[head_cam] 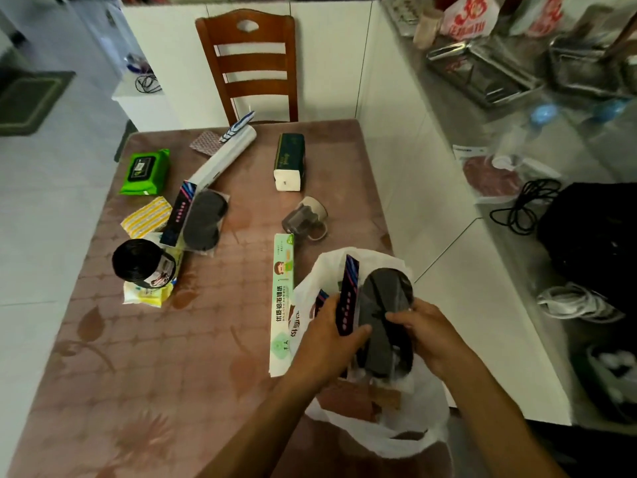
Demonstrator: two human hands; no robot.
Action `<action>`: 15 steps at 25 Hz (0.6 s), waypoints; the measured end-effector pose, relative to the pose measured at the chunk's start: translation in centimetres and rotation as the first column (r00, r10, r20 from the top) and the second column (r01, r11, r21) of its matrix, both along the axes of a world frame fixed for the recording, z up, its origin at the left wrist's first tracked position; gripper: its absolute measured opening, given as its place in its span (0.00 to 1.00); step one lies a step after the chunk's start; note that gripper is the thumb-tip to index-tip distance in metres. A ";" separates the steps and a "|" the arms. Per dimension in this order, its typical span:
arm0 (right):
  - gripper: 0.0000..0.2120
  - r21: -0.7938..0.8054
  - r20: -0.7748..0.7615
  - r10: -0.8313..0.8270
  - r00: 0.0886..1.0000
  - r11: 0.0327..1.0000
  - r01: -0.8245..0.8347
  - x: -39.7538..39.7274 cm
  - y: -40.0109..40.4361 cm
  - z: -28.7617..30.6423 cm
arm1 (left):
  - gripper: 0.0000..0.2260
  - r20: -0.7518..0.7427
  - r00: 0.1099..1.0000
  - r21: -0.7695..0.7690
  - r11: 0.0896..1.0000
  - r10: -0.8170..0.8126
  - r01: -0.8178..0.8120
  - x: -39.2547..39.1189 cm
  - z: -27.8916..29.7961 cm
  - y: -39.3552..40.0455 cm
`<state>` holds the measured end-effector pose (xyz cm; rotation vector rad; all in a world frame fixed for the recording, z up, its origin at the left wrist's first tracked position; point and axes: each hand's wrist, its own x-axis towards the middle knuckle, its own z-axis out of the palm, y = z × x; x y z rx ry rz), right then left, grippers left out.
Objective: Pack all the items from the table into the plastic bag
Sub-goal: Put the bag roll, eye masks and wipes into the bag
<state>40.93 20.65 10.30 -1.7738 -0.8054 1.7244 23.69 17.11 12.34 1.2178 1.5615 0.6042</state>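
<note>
Both hands, left hand (pixel 331 334) and right hand (pixel 429 334), gripped a packaged eye mask (pixel 375 315) over the plastic bag (pixel 406 432). Packing looked barely begun: many items, among them the tissue pack (pixel 289 162) and cup (pixel 306 215), lay unpacked on the tabletop (pixel 138 374).

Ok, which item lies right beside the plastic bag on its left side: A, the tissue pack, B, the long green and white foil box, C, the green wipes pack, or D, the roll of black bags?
B: the long foil box lies along the left edge of the plastic bag; the others lie further off.

Two bare forearms, no sleeves, bare hands
</note>
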 end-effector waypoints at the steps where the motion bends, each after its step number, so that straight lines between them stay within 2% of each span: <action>1: 0.14 -0.012 0.084 0.017 0.996 1.000 -0.016 0.4 0.5 -0.1 | 0.21 -0.071 0.997 0.045 0.998 -0.033 0.036 0.0 0.2 0.2; 3: 0.13 -0.116 0.132 0.141 0.981 0.985 -0.126 0.9 1.1 -1.1 | 0.16 -0.358 0.924 0.129 0.973 -0.134 0.191 -1.4 -0.4 0.5; 4: 0.15 -0.173 0.166 0.216 0.962 0.967 -0.187 0.9 1.4 -1.9 | 0.15 -0.544 0.811 0.144 0.929 -0.214 0.341 -2.1 -0.9 0.8; 5: 0.17 -0.212 0.185 0.270 0.945 0.950 -0.229 0.6 1.7 -2.8 | 0.17 -0.711 0.640 0.111 0.852 -0.291 0.511 -2.9 -1.5 1.1; 6: 0.20 -0.237 0.190 0.298 0.935 0.939 -0.251 -0.1 2.0 -3.9 | 0.19 -0.813 0.478 0.053 0.776 -0.332 0.628 -3.6 -2.1 1.5; 7: 0.22 -0.247 0.192 0.310 0.931 0.934 -0.260 -1.1 2.2 -4.7 | 0.22 -0.856 0.382 -0.010 0.751 -0.347 0.660 -4.0 -2.5 1.8; 8: 0.24 -0.212 0.231 0.300 0.926 0.944 -0.253 -2.3 2.4 -5.5 | 0.24 -0.881 0.333 -0.054 0.769 -0.338 0.637 -4.4 -3.0 2.0; 10: 0.25 -0.048 0.416 0.260 0.871 0.963 -0.265 -4.1 2.8 -7.2 | 0.27 -0.899 0.327 -0.073 0.838 -0.290 0.541 -5.1 -3.9 2.3; 11: 0.23 0.039 0.558 0.240 0.794 0.948 -0.314 -4.5 2.8 -7.2 | 0.28 -0.904 0.338 -0.065 0.866 -0.262 0.496 -5.4 -4.0 2.2; 13: 0.14 0.208 0.812 0.111 0.573 0.862 -0.462 -4.8 3.0 -6.4 | 0.25 -0.905 0.368 -0.019 0.885 -0.213 0.465 -5.8 -3.7 1.9; 14: 0.10 0.304 0.850 0.010 0.527 0.808 -0.505 -4.9 3.1 -5.4 | 0.23 -0.878 0.443 0.046 0.889 -0.182 0.456 -5.8 -3.6 1.7; 15: 0.06 0.412 0.829 -0.078 0.553 0.754 -0.512 -5.3 3.4 -4.0 | 0.21 -0.820 0.553 0.126 0.895 -0.149 0.427 -5.9 -3.5 1.5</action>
